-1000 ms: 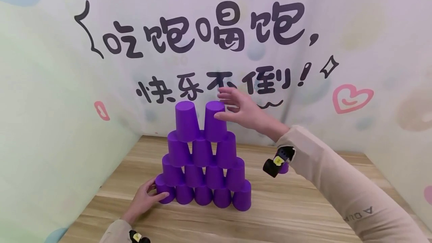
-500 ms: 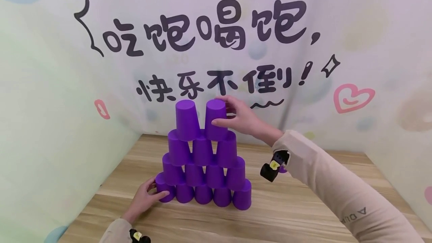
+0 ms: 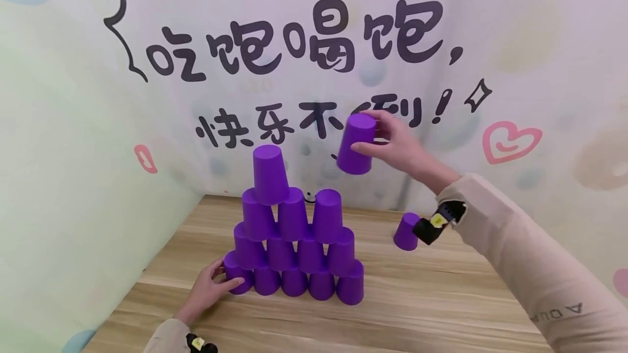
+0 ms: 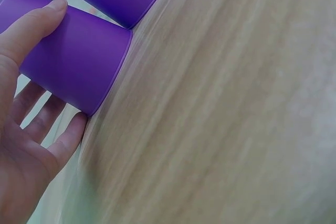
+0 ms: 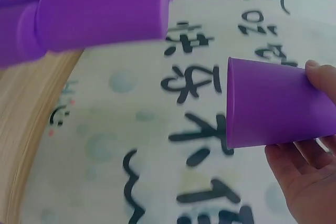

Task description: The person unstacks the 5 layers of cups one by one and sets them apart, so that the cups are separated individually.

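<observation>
In the head view, upside-down purple cups stand in a stepped pyramid, with one top cup (image 3: 271, 174) at its upper left. My right hand (image 3: 399, 143) grips another purple cup (image 3: 360, 132) by its side, raised in the air to the right of that top cup. The right wrist view shows this held cup (image 5: 278, 103) mouth down, apart from the stack. At the base, my left hand (image 3: 208, 287) holds the leftmost bottom cup (image 4: 79, 56), thumb across its front and fingers at its far side. That cup's rim meets the table.
A single purple cup (image 3: 406, 231) stands upside down on the wooden table (image 3: 417, 298), right of the pyramid and partly behind the wrist camera (image 3: 432, 227). A printed backdrop (image 3: 539, 70) with large black lettering hangs behind the table.
My right hand has closed around the right-hand cup of the upper row, lifted it off and moved it up and right. My left hand keeps its place at the base.
</observation>
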### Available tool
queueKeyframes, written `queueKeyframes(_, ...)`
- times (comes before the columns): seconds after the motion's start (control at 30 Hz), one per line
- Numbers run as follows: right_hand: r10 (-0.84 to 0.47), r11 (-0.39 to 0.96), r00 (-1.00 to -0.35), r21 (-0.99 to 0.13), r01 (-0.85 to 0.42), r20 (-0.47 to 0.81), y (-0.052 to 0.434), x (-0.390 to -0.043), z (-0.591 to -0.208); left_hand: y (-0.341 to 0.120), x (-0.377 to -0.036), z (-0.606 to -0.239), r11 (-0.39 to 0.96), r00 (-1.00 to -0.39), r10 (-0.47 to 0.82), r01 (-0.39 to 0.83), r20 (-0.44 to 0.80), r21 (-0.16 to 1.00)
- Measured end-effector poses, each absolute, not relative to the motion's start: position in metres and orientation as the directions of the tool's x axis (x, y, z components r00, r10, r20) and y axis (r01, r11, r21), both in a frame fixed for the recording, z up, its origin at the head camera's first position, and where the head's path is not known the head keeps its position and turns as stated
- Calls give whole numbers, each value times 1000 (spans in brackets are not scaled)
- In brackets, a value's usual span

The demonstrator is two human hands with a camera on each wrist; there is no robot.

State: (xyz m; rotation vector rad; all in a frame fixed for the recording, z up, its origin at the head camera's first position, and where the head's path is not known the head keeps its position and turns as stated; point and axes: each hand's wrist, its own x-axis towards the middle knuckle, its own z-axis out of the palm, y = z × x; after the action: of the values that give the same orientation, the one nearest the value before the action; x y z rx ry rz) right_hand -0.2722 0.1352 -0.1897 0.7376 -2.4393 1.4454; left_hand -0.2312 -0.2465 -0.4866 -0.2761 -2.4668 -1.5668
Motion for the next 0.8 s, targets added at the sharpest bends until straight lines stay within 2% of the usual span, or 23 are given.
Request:
queueKeyframes(0.17, -229, 454, -881, -755, -473, 414, 174, -279, -201, -248, -231, -484, 417, -979, 28, 197, 204, 887)
queueKeyframes(0.43, -89, 566, -923, -743, -356, 374, 238, -286, -234, -248, -231, -485, 426, -976, 22, 206, 217, 881)
queueKeyframes(0.8, 15, 624, -940, -738, -258, 342, 306, -289, -314, -245, -229, -483, 384, -974, 33, 219, 224, 897)
